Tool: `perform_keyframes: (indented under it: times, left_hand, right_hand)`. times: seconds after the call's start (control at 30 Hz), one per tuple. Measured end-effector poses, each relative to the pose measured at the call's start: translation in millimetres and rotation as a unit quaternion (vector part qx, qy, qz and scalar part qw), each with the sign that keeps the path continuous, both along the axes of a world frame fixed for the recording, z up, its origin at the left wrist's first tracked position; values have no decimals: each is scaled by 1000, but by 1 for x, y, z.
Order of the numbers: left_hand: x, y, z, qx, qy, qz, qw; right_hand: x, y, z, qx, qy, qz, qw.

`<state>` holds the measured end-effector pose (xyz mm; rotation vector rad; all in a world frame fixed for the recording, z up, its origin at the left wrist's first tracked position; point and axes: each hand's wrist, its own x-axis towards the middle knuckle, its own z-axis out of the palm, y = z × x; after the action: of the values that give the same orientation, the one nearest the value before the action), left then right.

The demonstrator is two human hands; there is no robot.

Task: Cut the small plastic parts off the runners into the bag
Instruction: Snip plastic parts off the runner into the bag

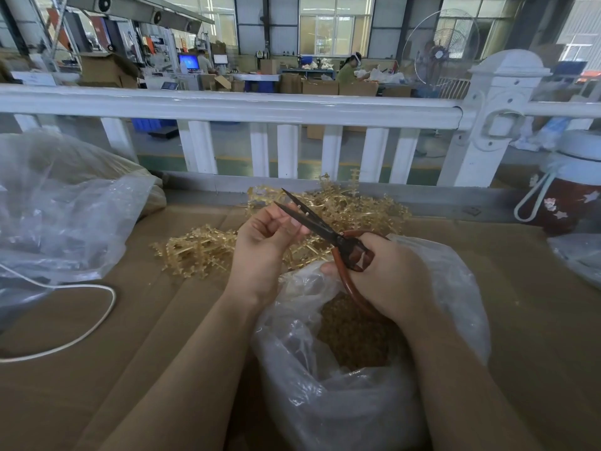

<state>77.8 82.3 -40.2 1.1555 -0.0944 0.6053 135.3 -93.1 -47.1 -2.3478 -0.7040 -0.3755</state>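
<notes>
Brown cardboard [97, 336] is covering the work table, and a white railing [227, 107] is running along its far side, with a big factory room showing behind it.

From the head camera, two bare arms are reaching forward over a clear plastic bag [325, 402] that is sitting open near the table's front edge. Small brown plastic parts [354, 333] are filling the bottom of the bag.

The right hand [387, 278] is gripping the red handles of a pair of scissors [325, 231], with fingers curled round the loops. The dark blades are standing a little apart and pointing up and to the left, above the bag.

The left hand [270, 244] is curling its fingers and pinching a thin, pale piece right beside the blades. That piece is too small and see-through to tell clearly, though it looks like a runner.

A heap of yellow runners [201, 252] is lying on the cardboard just behind the hands, spreading from the middle toward the railing.

Another big clear bag [65, 216] is slumping at the left. A white cord [94, 320] is looping across the cardboard near it. A red and white jug [566, 190] is standing at the far right by the railing post.
</notes>
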Motion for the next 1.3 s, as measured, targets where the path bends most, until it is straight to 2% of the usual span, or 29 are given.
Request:
perform_keyframes:
  times: [0.9, 1.3]
  left_hand:
    - [-3, 5, 0, 30, -18, -13, 999]
    - [-4, 4, 3, 30, -10, -17, 999]
  right_hand:
    - [-1, 1, -1, 37, 56, 20, 998]
    - [-3, -1, 2, 50, 38, 24, 998]
